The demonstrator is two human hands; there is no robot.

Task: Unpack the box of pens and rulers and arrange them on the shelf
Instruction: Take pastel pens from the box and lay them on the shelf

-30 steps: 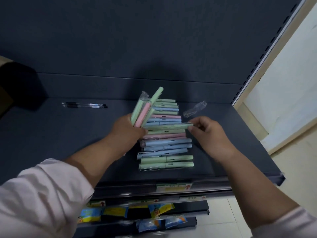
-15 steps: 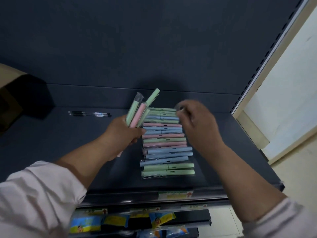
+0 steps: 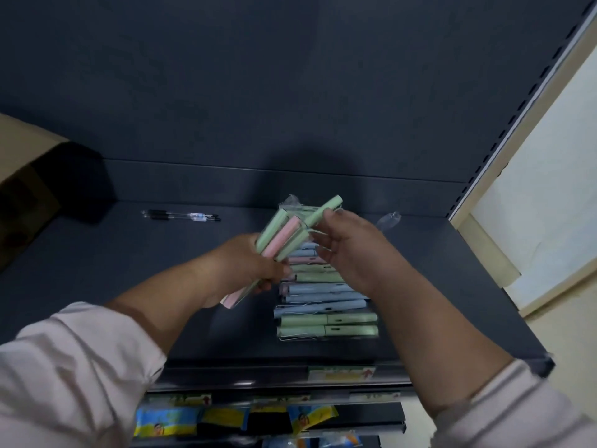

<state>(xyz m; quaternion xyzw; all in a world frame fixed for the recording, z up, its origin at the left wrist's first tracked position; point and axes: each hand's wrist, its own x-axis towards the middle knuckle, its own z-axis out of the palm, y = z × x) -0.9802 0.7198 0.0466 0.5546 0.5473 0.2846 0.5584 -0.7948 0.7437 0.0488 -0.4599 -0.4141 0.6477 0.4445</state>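
Observation:
My left hand [image 3: 248, 266] grips a small bundle of pastel pens [image 3: 284, 234], green and pink in clear wrappers, tilted up to the right above the dark shelf [image 3: 129, 286]. My right hand [image 3: 349, 250] pinches the upper end of one green pen [image 3: 326, 208] of that bundle. Under both hands a row of green, blue and pink pens [image 3: 326, 315] lies side by side on the shelf, partly hidden by my right hand. A cardboard box [image 3: 29, 176] stands at the shelf's far left.
Black ballpoint pens [image 3: 181, 215] lie at the back left of the shelf. An empty clear wrapper [image 3: 389, 219] lies behind the row. The shelf's front edge carries a price label [image 3: 340, 372]. Lower shelves hold yellow and blue packets [image 3: 168, 420]. A pale wall [image 3: 533, 195] borders the right.
My right hand has left the far end of the row and risen to the bundle, where it now pinches a green pen. The left hand still holds the bundle.

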